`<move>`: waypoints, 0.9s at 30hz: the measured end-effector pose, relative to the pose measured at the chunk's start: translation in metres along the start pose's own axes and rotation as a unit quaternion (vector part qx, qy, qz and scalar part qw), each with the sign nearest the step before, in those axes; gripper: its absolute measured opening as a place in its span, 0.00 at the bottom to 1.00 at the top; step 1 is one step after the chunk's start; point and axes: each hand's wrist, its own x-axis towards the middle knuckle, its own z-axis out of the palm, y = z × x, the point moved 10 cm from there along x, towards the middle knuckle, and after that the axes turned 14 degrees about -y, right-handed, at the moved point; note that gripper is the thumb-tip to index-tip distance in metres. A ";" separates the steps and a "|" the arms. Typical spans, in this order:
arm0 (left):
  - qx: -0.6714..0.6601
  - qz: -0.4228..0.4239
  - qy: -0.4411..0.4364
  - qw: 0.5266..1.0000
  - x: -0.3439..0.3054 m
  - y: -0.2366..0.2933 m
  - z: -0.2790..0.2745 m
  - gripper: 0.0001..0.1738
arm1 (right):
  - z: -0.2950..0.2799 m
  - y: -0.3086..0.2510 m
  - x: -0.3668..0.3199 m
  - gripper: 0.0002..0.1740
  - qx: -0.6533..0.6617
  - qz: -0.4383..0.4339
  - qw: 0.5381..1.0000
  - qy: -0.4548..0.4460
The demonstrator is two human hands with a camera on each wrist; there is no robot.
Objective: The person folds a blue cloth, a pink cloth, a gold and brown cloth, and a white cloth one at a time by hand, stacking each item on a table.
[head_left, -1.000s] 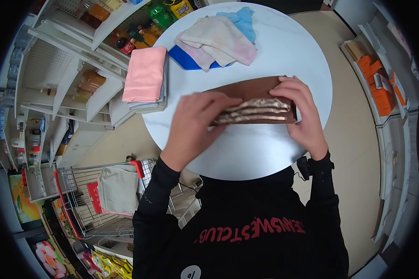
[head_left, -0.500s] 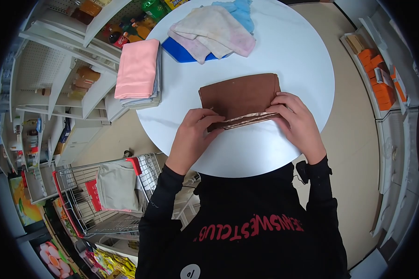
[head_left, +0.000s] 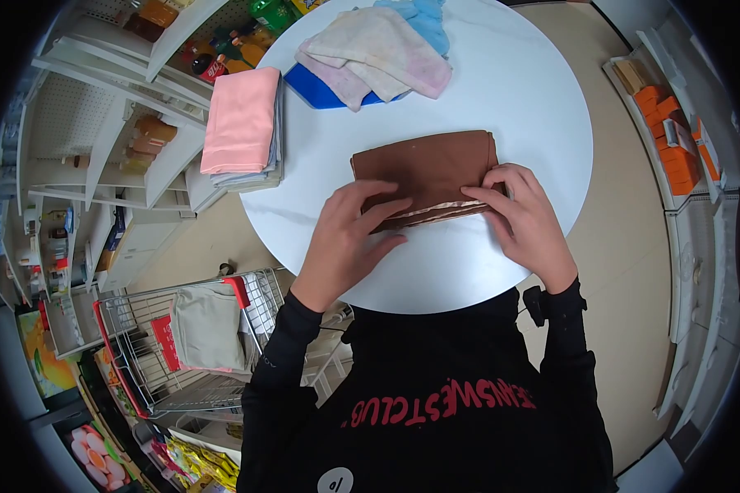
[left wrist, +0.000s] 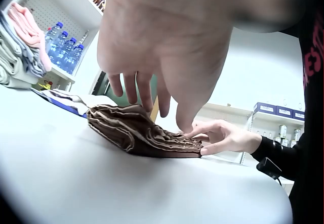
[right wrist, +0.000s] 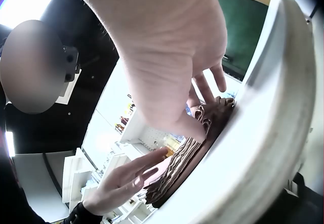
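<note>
A folded brown cloth [head_left: 427, 168] lies on the white round table [head_left: 543, 107], its layered edge with pale lining facing the person. In the head view, my left hand [head_left: 349, 234] is over its left front corner, fingers spread and thumb apart from them. The left wrist view shows the rolled layers of the brown cloth [left wrist: 126, 128] below those fingers. At the right front corner my right hand [head_left: 530, 226] pinches the cloth, fingers on top and thumb at the layered edge. The right wrist view shows that thumb against the layers of the cloth [right wrist: 187, 158].
A stack of folded cloths with a pink cloth [head_left: 240, 119] on top stands at the table's left. Farther back, crumpled pale cloths [head_left: 378, 53] lie over a blue flat item [head_left: 316, 89]. A shopping cart [head_left: 152, 361] holding a folded grey-green cloth [head_left: 208, 329] stands at lower left; shelves line both sides.
The brown cloth was tilted up between both hands and now lies flat on the table. My left hand has loosened from its front edge and spread its fingers; my right hand stays at the right corner.
</note>
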 end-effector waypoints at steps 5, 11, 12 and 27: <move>0.112 0.024 -0.074 0.991 0.011 0.007 0.034 0.43 | 0.006 0.002 0.000 0.24 0.002 0.004 0.999 -0.044; 0.142 0.016 -0.137 0.980 -0.001 -0.007 0.049 0.47 | 0.012 0.020 -0.009 0.22 0.059 0.017 0.998 -0.009; 0.118 0.008 -0.142 0.983 -0.006 -0.010 0.047 0.46 | 0.015 0.020 -0.011 0.22 0.062 0.019 0.998 -0.010; 0.093 -0.012 -0.135 0.986 -0.009 -0.008 0.044 0.47 | 0.004 0.045 0.017 0.10 0.097 0.162 0.979 0.070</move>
